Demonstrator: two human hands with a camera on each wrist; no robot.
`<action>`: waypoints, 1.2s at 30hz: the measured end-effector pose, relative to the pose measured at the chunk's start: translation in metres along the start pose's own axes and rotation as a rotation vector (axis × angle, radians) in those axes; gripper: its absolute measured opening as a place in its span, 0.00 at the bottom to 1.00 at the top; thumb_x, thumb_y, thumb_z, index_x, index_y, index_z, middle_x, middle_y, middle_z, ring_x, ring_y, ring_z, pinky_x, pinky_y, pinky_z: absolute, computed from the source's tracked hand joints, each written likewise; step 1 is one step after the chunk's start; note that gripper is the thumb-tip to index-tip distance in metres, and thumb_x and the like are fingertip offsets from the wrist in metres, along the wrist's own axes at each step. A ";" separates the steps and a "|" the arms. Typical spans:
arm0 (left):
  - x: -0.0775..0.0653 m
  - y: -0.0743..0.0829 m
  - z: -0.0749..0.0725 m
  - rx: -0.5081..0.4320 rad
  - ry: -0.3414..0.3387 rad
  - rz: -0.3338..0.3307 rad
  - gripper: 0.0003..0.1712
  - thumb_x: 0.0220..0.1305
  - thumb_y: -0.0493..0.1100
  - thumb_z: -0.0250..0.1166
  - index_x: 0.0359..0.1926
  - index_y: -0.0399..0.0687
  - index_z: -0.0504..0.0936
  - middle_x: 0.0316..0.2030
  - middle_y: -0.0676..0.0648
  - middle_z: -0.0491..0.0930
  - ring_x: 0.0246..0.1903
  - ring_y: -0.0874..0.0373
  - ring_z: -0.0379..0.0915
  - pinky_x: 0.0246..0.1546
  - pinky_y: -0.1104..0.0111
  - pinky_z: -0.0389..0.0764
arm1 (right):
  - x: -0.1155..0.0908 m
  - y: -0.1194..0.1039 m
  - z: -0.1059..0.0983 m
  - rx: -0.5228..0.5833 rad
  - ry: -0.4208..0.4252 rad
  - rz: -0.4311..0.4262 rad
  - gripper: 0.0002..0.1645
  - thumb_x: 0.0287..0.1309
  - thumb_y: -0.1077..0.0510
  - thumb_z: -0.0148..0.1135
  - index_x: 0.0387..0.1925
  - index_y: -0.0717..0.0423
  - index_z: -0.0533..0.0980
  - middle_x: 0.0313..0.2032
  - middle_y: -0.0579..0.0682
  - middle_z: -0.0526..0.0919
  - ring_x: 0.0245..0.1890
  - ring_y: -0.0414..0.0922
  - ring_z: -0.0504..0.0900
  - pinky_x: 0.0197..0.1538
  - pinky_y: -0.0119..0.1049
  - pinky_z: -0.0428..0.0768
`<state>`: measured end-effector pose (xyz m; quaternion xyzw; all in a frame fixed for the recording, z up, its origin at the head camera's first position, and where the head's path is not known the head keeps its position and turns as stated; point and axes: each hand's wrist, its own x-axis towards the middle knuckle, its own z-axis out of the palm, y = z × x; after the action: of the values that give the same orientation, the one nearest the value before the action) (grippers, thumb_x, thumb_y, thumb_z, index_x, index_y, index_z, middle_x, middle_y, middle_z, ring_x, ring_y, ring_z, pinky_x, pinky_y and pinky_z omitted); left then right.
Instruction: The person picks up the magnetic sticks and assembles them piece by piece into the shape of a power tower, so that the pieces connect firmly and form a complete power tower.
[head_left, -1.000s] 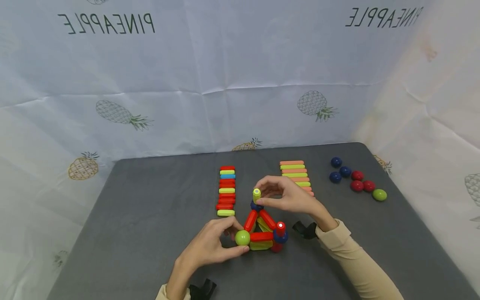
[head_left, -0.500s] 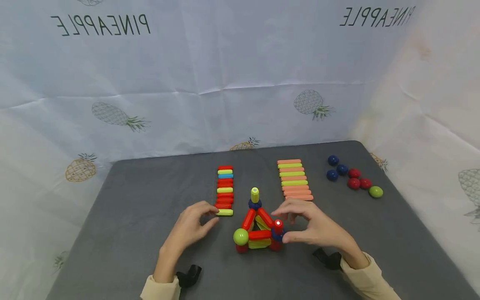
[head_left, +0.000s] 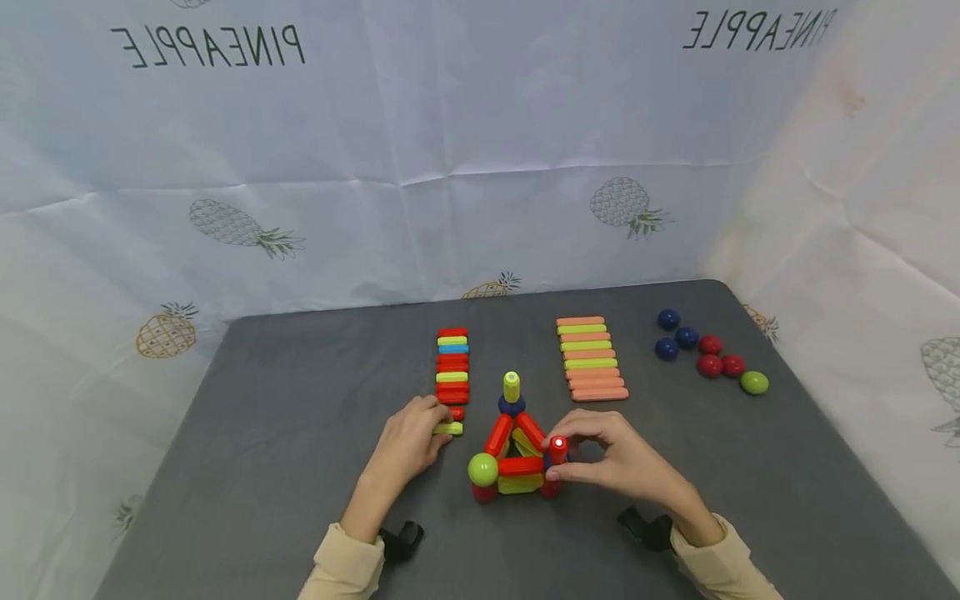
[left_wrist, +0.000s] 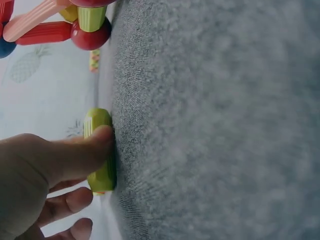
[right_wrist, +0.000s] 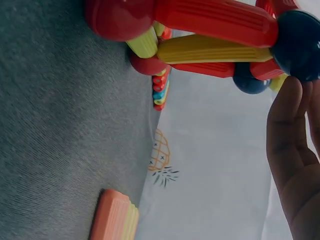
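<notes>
"See the left hand (head_left: 407,435)?"

"Palm down, pinching a ridged lime-yellow plastic rod (head_left: 449,428) on grey cloth (head_left: 315,383)."

"Right hand (head_left: 609,452)?"

"Fingers clamped on a glossy navy ball (right_wrist: 300,44) in the red-and-yellow rod frame (head_left: 521,467)."

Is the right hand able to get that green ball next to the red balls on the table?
Probably yes: nothing seems to stand between the right hand and the loose green ball. It may need to stretch, and first leave the blue ball it touches.
</notes>
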<state>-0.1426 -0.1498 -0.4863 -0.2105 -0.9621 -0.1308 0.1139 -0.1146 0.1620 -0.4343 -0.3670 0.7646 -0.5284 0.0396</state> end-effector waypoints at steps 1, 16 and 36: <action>0.000 -0.001 -0.001 0.005 -0.007 -0.002 0.11 0.53 0.42 0.79 0.36 0.48 0.86 0.31 0.52 0.79 0.31 0.57 0.72 0.30 0.67 0.79 | 0.000 0.000 0.000 -0.001 0.005 0.005 0.15 0.55 0.61 0.76 0.45 0.54 0.83 0.39 0.48 0.87 0.38 0.37 0.81 0.40 0.35 0.84; -0.015 0.039 -0.059 -1.010 0.228 0.358 0.20 0.57 0.24 0.71 0.50 0.41 0.82 0.41 0.42 0.82 0.36 0.60 0.77 0.38 0.71 0.84 | -0.004 0.006 0.003 0.029 0.036 0.022 0.14 0.56 0.63 0.75 0.44 0.53 0.83 0.40 0.50 0.86 0.41 0.38 0.82 0.46 0.33 0.85; -0.020 0.041 -0.047 -0.873 0.214 0.302 0.17 0.56 0.35 0.77 0.46 0.50 0.84 0.35 0.50 0.86 0.33 0.64 0.79 0.36 0.70 0.84 | -0.006 0.008 0.005 0.037 0.041 0.058 0.16 0.54 0.63 0.76 0.44 0.48 0.82 0.41 0.49 0.87 0.41 0.38 0.83 0.45 0.34 0.86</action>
<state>-0.0994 -0.1359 -0.4388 -0.3614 -0.7587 -0.5260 0.1311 -0.1121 0.1625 -0.4450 -0.3331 0.7656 -0.5485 0.0461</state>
